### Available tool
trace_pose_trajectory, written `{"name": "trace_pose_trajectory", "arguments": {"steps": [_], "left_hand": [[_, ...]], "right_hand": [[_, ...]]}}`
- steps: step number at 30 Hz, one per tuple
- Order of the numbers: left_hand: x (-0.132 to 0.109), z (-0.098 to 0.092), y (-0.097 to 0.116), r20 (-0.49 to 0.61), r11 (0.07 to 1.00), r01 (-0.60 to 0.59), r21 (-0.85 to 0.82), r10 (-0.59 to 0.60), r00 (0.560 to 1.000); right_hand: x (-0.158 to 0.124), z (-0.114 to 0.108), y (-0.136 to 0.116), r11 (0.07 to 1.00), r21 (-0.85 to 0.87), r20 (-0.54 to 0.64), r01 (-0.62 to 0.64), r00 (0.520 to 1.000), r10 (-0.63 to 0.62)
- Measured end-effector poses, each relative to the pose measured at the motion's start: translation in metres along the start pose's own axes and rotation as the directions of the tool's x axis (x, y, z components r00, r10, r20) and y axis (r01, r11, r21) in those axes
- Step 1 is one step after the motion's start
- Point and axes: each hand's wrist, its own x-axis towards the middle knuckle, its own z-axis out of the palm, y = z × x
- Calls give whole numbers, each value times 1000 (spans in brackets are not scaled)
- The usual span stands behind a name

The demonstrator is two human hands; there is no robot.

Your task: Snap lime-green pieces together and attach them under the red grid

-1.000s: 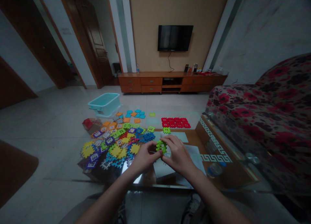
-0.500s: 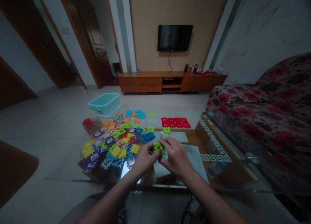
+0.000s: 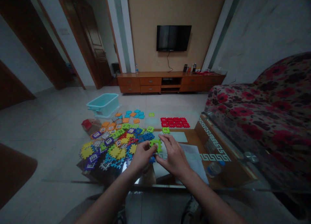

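One green tile (image 3: 155,144) — left-hand fingers (image 3: 147,145) clamped on it, right-hand fingers (image 3: 166,140) spread beside it.

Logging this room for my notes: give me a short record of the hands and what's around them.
Left hand: pinching the green piece
Right hand: fingers beside that piece, contact unclear
Beside hands: multicoloured interlocking pieces to the left, paper to the right
Surface: glass-topped table
Further ahead: red pieces, teal basket
Room: floral sofa, wall TV, wooden cabinet
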Motion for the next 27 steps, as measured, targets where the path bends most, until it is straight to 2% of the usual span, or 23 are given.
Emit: {"name": "trace_pose_trajectory", "arguments": {"steps": [6, 19, 27], "left_hand": [[5, -4, -4, -120, 987, 73, -140, -90, 989], [1, 0, -7, -132, 996, 61, -68, -70, 989], [2, 2, -12, -139, 994, 55, -96, -68, 988]], "right_hand": [[1, -1, 0, 999, 19, -52, -27, 998, 28], [-2, 3, -1, 998, -64, -90, 4, 996, -10], [-2, 4, -1, 996, -93, -92, -4, 996, -5]]}}
